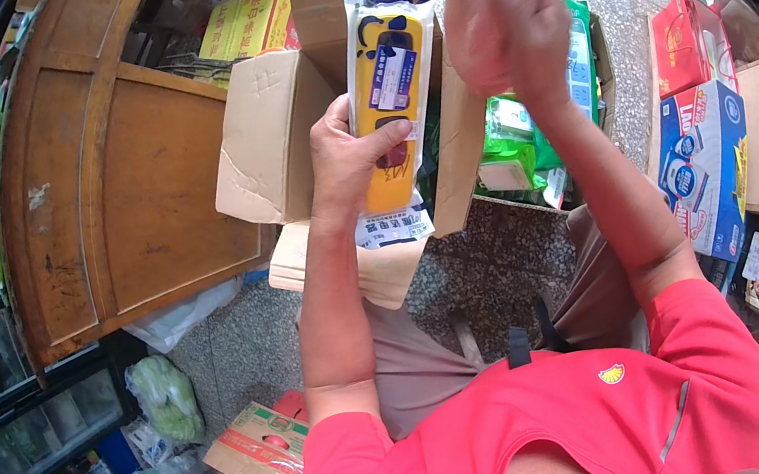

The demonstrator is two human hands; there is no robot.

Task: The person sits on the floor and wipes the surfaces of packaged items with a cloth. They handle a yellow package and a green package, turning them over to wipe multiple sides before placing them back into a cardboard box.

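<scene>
My left hand grips a long yellow electrical item, seemingly a power strip, in clear-and-white plastic packaging with a printed label. The thumb lies across its front. Behind and below the pack stands an open cardboard box, its flaps spread out. Inside it, under the held pack, another printed white package shows. My right hand is raised to the right of the box, blurred by motion. Its fingers are too smeared to tell whether it holds anything.
Another carton with green packets stands right of the box. A wooden cabinet flanks the left side. On the right are a blue box and a red gift bag. An apple carton sits at lower left on the speckled floor.
</scene>
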